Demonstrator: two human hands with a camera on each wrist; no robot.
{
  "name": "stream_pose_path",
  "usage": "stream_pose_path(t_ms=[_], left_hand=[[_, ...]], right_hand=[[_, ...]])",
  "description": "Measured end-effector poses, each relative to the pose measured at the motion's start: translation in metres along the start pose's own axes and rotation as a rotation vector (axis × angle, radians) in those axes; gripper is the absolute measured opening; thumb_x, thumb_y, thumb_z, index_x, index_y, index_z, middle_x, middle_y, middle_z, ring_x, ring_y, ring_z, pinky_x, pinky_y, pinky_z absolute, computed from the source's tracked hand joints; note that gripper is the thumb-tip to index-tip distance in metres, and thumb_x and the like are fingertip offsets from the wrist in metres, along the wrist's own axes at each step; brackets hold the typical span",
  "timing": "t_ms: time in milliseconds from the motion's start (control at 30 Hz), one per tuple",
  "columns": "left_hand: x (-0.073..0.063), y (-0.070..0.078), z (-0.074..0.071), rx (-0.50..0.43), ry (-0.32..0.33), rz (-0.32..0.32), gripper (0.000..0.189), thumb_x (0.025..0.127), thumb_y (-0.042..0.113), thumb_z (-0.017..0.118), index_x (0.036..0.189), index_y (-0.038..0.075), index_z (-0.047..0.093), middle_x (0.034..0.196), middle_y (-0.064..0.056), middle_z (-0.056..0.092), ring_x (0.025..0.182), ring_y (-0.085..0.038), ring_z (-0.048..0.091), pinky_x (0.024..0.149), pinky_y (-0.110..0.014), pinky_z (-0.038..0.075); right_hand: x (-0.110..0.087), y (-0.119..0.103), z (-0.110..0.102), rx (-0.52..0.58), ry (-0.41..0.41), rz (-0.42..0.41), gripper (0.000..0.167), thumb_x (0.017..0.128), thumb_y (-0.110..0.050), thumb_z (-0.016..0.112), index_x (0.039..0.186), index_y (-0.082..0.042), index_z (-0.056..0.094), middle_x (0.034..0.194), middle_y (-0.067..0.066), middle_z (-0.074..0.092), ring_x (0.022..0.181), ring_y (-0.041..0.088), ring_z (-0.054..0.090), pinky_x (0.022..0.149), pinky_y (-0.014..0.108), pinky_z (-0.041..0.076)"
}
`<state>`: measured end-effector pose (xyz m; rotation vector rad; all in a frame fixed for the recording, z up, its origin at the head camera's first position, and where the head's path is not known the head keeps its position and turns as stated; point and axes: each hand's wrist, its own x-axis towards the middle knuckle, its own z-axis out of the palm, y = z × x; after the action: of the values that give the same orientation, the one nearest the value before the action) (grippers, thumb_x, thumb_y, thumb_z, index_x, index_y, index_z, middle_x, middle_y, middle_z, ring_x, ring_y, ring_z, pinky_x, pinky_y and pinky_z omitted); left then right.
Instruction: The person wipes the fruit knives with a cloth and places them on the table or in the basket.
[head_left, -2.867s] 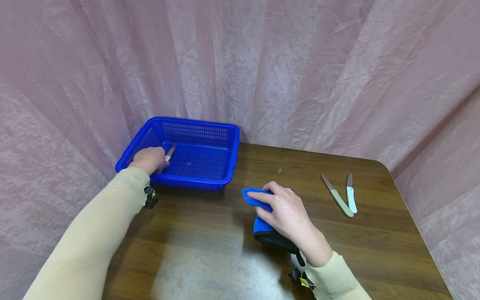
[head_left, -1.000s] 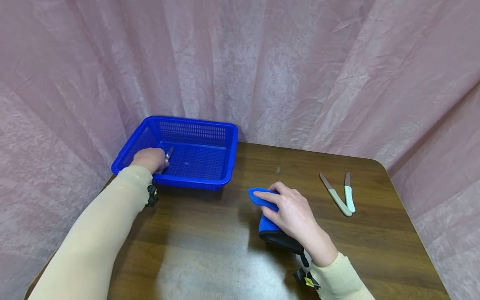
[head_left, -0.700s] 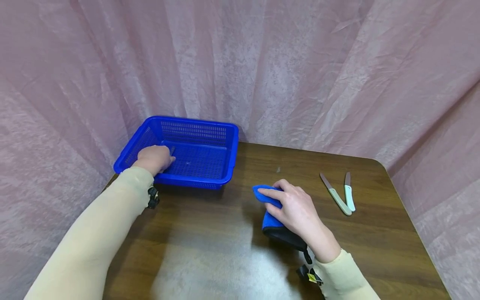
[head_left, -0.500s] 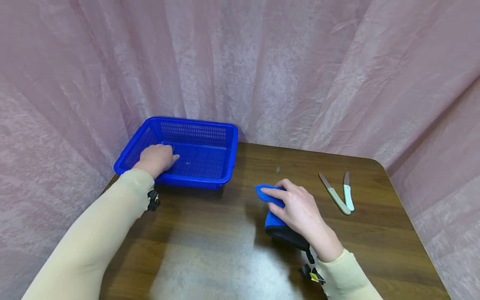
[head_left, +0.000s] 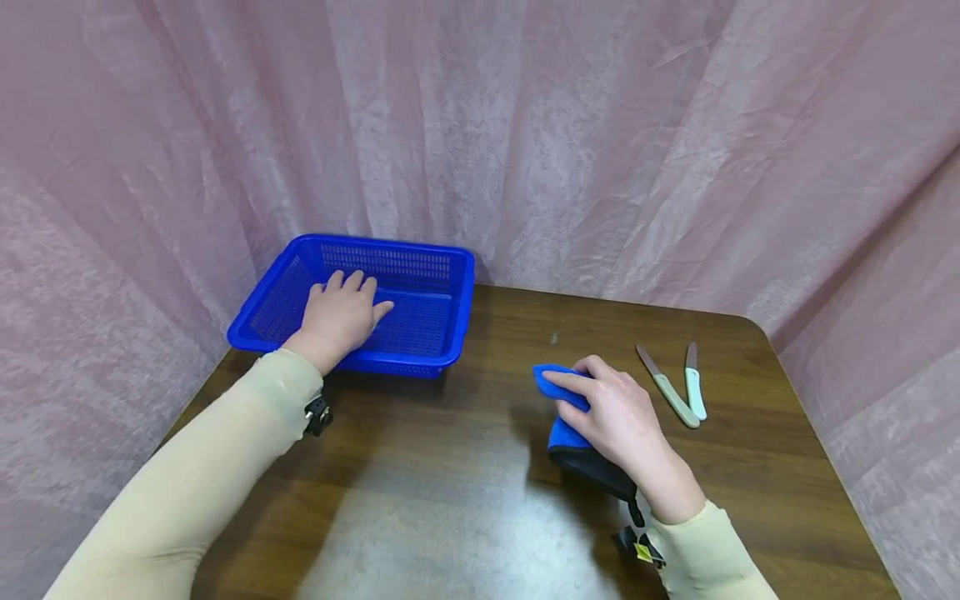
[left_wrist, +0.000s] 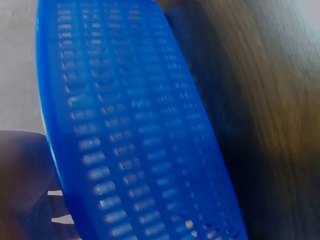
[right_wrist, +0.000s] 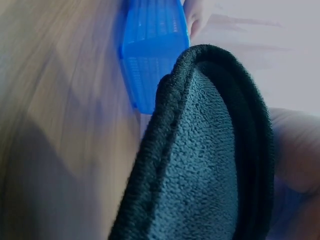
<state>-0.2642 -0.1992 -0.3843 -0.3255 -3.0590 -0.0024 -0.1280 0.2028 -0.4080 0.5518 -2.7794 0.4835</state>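
My left hand is held over the blue plastic basket, fingers spread and nothing seen in them. The knife that lay inside is hidden from the head view, probably under this hand. In the left wrist view the basket's slotted side wall fills the middle, with part of the hand beyond its rim. My right hand grips a folded blue cloth with a black edge and a small loop, above the table. Close up in the right wrist view, the cloth's dark edge curves round a fuzzy inner face.
Two small knives with pale green handles, a nearer one and a farther one, lie on the wooden table to the right, handle ends close together. A pink curtain hangs behind and at both sides.
My left hand has let go of the knife in the basket, spread its fingers and risen to the right. My right hand, still holding the cloth, has drifted right.
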Motion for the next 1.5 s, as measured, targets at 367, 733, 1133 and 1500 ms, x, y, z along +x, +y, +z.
stream_pose_path(t_ms=[367, 733, 1133, 1500], left_hand=[[-0.007, 0.023, -0.008, 0.007, 0.095, 0.088, 0.066, 0.117, 0.05, 0.049, 0.163, 0.004, 0.049, 0.169, -0.024, 0.044, 0.158, -0.051, 0.033, 0.119, -0.075, 0.032], [-0.016, 0.041, -0.015, 0.024, 0.199, 0.184, 0.068, 0.115, 0.052, 0.053, 0.162, 0.004, 0.052, 0.168, -0.023, 0.047, 0.158, -0.05, 0.037, 0.119, -0.073, 0.036], [-0.023, 0.062, -0.021, 0.03, 0.235, 0.259, 0.069, 0.114, 0.054, 0.054, 0.163, 0.006, 0.051, 0.169, -0.022, 0.046, 0.158, -0.048, 0.037, 0.119, -0.071, 0.036], [-0.025, 0.078, -0.021, 0.042, 0.296, 0.333, 0.069, 0.112, 0.054, 0.058, 0.162, 0.006, 0.053, 0.169, -0.019, 0.048, 0.156, -0.046, 0.042, 0.118, -0.068, 0.039]], right_hand=[[-0.011, 0.017, -0.007, -0.029, 0.013, 0.018, 0.044, 0.094, -0.018, 0.085, 0.137, -0.027, 0.08, 0.122, 0.011, 0.072, 0.094, 0.032, 0.069, 0.079, 0.05, 0.057], [-0.023, 0.028, -0.011, -0.055, 0.018, 0.048, 0.043, 0.095, -0.019, 0.084, 0.137, -0.024, 0.08, 0.12, 0.011, 0.07, 0.095, 0.031, 0.068, 0.083, 0.05, 0.054], [-0.031, 0.035, -0.018, -0.071, 0.035, 0.089, 0.041, 0.095, -0.023, 0.087, 0.136, -0.026, 0.081, 0.122, 0.011, 0.071, 0.09, 0.034, 0.07, 0.073, 0.055, 0.057], [-0.035, 0.038, -0.021, -0.063, 0.039, 0.172, 0.041, 0.097, -0.021, 0.082, 0.138, -0.024, 0.08, 0.126, 0.016, 0.07, 0.101, 0.043, 0.07, 0.082, 0.062, 0.056]])
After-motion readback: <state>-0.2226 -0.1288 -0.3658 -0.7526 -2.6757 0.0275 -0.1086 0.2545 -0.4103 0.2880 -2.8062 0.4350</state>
